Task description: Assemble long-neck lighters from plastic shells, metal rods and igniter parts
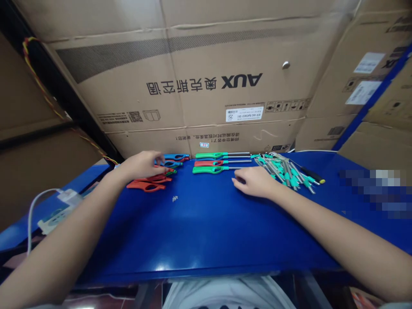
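Observation:
My left hand (143, 165) reaches over a pile of orange-red lighter handles (148, 186), its fingers bent but apart above them. Blue handles (174, 157) lie just beyond its fingertips. My right hand (254, 181) has its fingers curled and covers the tip of a green gas lighter's metal rod; whether they grip anything is hidden. That green lighter (209, 170) lies nearest me in a row, with a red lighter (208, 163) and another green lighter (210, 155) behind it. Right of my right hand is a heap of metal rods with teal parts (288, 171).
A screwdriver (312, 175) with a black and yellow handle lies by the heap. Tiny metal pieces (174, 198) rest on the blue table (206, 231). Cardboard panels (199, 51) stand behind. A power strip (54, 219) with a white plug is at left.

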`<state>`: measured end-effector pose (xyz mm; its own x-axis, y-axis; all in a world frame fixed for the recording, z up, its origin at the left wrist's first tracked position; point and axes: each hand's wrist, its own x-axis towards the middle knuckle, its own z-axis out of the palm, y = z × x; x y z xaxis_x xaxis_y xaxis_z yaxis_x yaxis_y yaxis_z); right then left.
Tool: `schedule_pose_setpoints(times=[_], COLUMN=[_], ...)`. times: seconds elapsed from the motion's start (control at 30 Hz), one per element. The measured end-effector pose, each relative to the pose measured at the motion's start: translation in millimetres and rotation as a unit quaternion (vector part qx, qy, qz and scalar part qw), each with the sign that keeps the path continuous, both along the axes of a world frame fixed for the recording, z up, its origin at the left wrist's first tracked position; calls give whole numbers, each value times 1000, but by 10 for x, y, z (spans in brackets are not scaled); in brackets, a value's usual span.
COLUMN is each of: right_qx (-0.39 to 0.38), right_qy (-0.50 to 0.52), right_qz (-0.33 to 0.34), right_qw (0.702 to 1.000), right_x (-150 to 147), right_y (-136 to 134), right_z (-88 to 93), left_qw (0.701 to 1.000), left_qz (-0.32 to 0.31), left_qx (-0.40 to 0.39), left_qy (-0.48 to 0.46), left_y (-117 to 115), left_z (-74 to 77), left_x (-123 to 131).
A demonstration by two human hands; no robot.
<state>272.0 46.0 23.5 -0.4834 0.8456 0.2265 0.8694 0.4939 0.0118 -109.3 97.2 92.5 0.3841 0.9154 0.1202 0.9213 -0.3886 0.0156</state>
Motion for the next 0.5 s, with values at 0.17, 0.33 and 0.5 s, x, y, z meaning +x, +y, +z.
schedule_pose_setpoints(times=[0.17, 0.33, 0.5], right_qx=[-74, -89, -97], right_qy=[-30, -10, 12], right_qz=[7, 6, 10], right_qw=[997, 996, 995], right_x=[11, 20, 38], right_y=[-73, -18, 1], right_z=[-81, -103, -121], left_qw=[996, 998, 999], left_qz=[73, 44, -5], left_qx=[-40, -44, -39], left_qy=[11, 15, 37], left_y=[-137, -140, -146], left_z=[-61, -163, -200], left_x=[-205, -195, -188])
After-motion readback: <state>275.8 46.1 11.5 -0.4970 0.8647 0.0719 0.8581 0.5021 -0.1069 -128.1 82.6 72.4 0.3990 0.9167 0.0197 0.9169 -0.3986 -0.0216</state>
